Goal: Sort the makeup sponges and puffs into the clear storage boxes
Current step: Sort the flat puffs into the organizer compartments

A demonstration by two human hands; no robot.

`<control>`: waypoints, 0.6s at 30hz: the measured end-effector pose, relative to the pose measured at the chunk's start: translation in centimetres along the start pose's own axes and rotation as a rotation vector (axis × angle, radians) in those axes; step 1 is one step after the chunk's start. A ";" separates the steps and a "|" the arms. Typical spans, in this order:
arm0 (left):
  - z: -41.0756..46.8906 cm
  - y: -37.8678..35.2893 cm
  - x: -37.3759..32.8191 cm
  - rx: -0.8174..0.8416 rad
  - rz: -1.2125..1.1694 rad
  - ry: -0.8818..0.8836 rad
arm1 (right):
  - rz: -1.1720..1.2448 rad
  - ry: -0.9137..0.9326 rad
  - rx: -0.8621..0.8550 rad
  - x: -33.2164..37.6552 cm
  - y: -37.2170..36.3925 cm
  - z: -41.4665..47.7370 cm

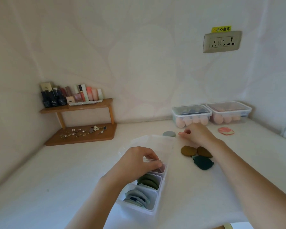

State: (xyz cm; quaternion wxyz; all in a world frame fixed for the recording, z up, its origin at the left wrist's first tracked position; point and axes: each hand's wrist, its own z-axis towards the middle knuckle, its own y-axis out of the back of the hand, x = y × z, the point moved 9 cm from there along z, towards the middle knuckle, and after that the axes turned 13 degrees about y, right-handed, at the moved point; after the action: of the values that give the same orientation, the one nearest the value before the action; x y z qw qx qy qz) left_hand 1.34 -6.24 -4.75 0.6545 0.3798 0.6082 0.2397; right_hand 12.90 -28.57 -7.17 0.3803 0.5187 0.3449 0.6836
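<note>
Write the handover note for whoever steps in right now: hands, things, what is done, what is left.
Left hand: grips a clear edge of the divided box.
Right hand: fingers curled beside the grey puff; whether it holds anything is unclear.
Done: blue-grey puffs and green puffs stand in the box's compartments; two lidded boxes at the back hold sponges.
Left: grey puff, two brown puffs, dark green puff and pink puff, all loose on the table.
</note>
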 end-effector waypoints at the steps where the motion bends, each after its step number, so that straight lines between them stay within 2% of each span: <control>1: 0.1 0.1 0.0 -0.010 -0.007 0.011 | 0.035 -0.026 -0.056 0.0 0.4 0.0; 3: 0.4 0.2 -0.1 -0.029 -0.014 0.022 | 0.054 -0.026 -0.224 0.5 2.4 -0.3; 5: 0.6 0.2 -0.3 -0.043 -0.001 0.024 | 0.083 0.060 -0.364 2.0 4.6 -0.8; 6: 0.8 0.2 -0.3 -0.052 0.007 0.027 | 0.154 0.129 -0.376 3.3 5.0 -1.1; 9: 1.1 0.3 0.1 -0.093 0.015 0.053 | 0.399 0.324 -0.257 7.6 4.5 -2.2; 13: 1.5 0.4 0.3 -0.124 0.028 0.075 | 0.371 0.527 -0.151 12.1 3.8 -4.2; 18: 1.6 0.6 0.1 -0.147 0.025 0.059 | 0.329 0.634 -0.069 14.7 3.0 -5.4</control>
State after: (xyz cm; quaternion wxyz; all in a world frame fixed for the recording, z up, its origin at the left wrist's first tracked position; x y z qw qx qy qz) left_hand 3.04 -6.16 -4.34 0.6594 0.3308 0.6033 0.3030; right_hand 4.60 -17.54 0.82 0.1564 0.3165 0.3344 0.8738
